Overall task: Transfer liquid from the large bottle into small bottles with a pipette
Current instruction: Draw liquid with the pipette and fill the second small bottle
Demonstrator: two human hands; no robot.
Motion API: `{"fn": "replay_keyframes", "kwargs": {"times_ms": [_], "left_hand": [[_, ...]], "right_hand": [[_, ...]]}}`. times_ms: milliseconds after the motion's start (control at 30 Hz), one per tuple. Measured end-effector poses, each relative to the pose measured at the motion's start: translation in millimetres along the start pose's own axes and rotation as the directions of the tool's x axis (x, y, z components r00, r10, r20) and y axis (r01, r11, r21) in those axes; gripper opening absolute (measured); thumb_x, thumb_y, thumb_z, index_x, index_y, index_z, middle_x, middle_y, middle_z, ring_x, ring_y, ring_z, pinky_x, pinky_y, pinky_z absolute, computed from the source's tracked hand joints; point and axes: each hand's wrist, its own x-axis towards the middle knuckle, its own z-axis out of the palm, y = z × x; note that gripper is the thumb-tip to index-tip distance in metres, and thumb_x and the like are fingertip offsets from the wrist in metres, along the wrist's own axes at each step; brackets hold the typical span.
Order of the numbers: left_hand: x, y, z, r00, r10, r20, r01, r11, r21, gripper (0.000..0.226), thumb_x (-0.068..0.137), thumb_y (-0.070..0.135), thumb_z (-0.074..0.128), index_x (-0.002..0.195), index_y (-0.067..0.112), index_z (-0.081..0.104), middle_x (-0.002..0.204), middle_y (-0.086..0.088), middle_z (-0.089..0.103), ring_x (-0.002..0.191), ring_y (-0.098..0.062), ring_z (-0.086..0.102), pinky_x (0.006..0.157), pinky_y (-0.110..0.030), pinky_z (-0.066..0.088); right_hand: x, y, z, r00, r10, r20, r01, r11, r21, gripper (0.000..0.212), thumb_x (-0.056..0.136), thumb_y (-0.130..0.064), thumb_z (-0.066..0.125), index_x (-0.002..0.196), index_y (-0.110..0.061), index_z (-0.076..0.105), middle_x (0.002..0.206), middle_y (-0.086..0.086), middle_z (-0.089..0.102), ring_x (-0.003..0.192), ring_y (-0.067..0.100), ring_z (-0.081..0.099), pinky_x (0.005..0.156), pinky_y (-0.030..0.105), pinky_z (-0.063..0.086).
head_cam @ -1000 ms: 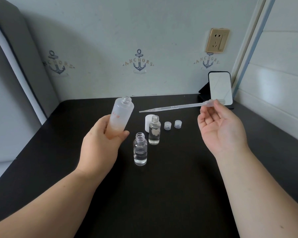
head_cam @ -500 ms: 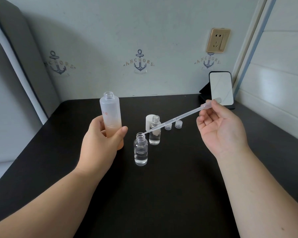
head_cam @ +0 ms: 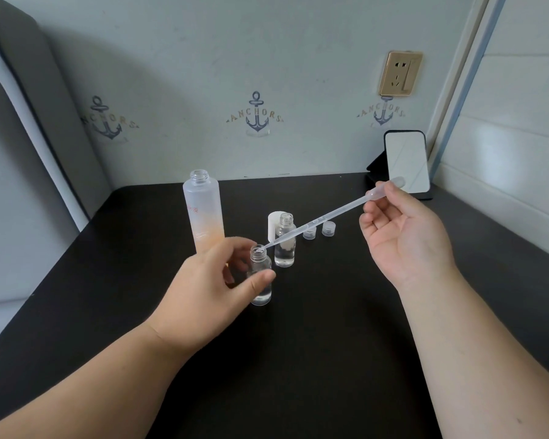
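The large frosted bottle (head_cam: 204,213) stands upright and uncapped on the black table (head_cam: 330,327), free of any hand. My left hand (head_cam: 213,296) curls thumb and fingers around the near small clear bottle (head_cam: 261,270), which holds some clear liquid. My right hand (head_cam: 400,236) pinches the bulb end of a clear plastic pipette (head_cam: 317,221); its tip sits at the open mouth of that small bottle. A second small bottle (head_cam: 285,245) with liquid stands just behind, uncapped.
A white cap (head_cam: 273,224) stands behind the second small bottle. Two small clear caps (head_cam: 309,232) (head_cam: 328,229) lie to its right. A mirror on a black stand (head_cam: 406,163) stands at the back right corner, by the wall.
My left hand set the large bottle down upright, let go and moved right to grip the near small bottle. The pipette tip swung down to that bottle's mouth.
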Motion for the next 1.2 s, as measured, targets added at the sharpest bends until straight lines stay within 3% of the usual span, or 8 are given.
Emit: {"fn": "replay_keyframes", "kwargs": {"times_ms": [100, 233, 367, 833, 1000, 1200], "left_hand": [[1, -2, 3, 0.997, -0.036, 0.068, 0.032, 0.998, 0.056, 0.052, 0.07, 0.074, 0.062, 0.111, 0.042, 0.061, 0.089, 0.027, 0.065, 0.09, 0.004, 0.062, 0.071, -0.008, 0.048], [4, -3, 6, 0.998, -0.03, 0.056, 0.025, 0.995, 0.094, 0.037, 0.079, 0.055, 0.075, 0.112, 0.047, 0.059, 0.089, 0.029, 0.067, 0.09, 0.006, 0.063, 0.071, -0.006, 0.049], [3, -5, 5, 0.999, 0.007, 0.046, -0.01, 0.997, 0.078, 0.039, 0.082, 0.049, 0.076, 0.118, 0.046, 0.062, 0.096, 0.03, 0.068, 0.094, 0.005, 0.066, 0.078, -0.01, 0.051], [5, -9, 6, 0.998, 0.023, 0.051, -0.026, 0.998, 0.064, 0.051, 0.078, 0.062, 0.068, 0.126, 0.044, 0.064, 0.106, 0.034, 0.065, 0.101, 0.008, 0.063, 0.082, -0.006, 0.046], [6, -11, 6, 0.998, 0.025, 0.059, -0.029, 0.998, 0.057, 0.06, 0.075, 0.068, 0.062, 0.129, 0.04, 0.065, 0.104, 0.029, 0.068, 0.101, 0.006, 0.064, 0.087, -0.015, 0.049], [6, -9, 6, 0.998, 0.026, 0.048, -0.028, 0.998, 0.048, 0.056, 0.076, 0.067, 0.063, 0.126, 0.043, 0.065, 0.104, 0.031, 0.067, 0.101, 0.008, 0.063, 0.085, -0.01, 0.047]], "right_hand": [[0, -1, 0, 1.0, -0.011, 0.017, 0.011, 1.0, 0.0, 0.019, 0.09, -0.015, 0.069, 0.074, -0.013, 0.078, 0.08, 0.003, 0.07, 0.067, 0.013, 0.064, 0.062, 0.023, 0.051], [1, -2, 0, 0.999, -0.03, 0.02, 0.029, 1.0, 0.008, 0.019, 0.09, -0.014, 0.069, 0.073, -0.013, 0.078, 0.079, 0.003, 0.069, 0.066, 0.014, 0.062, 0.063, 0.023, 0.051], [1, -2, 1, 0.999, -0.048, 0.012, 0.048, 0.999, 0.016, 0.019, 0.09, -0.013, 0.069, 0.073, -0.013, 0.077, 0.077, 0.003, 0.068, 0.063, 0.014, 0.061, 0.061, 0.023, 0.05], [1, -4, 0, 0.999, -0.05, 0.001, 0.05, 0.999, -0.012, 0.02, 0.091, -0.01, 0.068, 0.073, -0.016, 0.076, 0.076, 0.001, 0.066, 0.062, 0.01, 0.055, 0.06, 0.02, 0.044], [2, -4, 0, 0.999, -0.05, -0.022, 0.049, 0.999, -0.013, 0.019, 0.09, -0.009, 0.069, 0.074, -0.015, 0.076, 0.077, 0.002, 0.067, 0.061, 0.009, 0.056, 0.059, 0.02, 0.044], [1, -4, 1, 0.997, -0.067, -0.028, 0.066, 0.998, -0.009, 0.019, 0.091, -0.006, 0.068, 0.076, -0.014, 0.076, 0.075, 0.002, 0.068, 0.058, 0.008, 0.057, 0.056, 0.018, 0.043]]}}
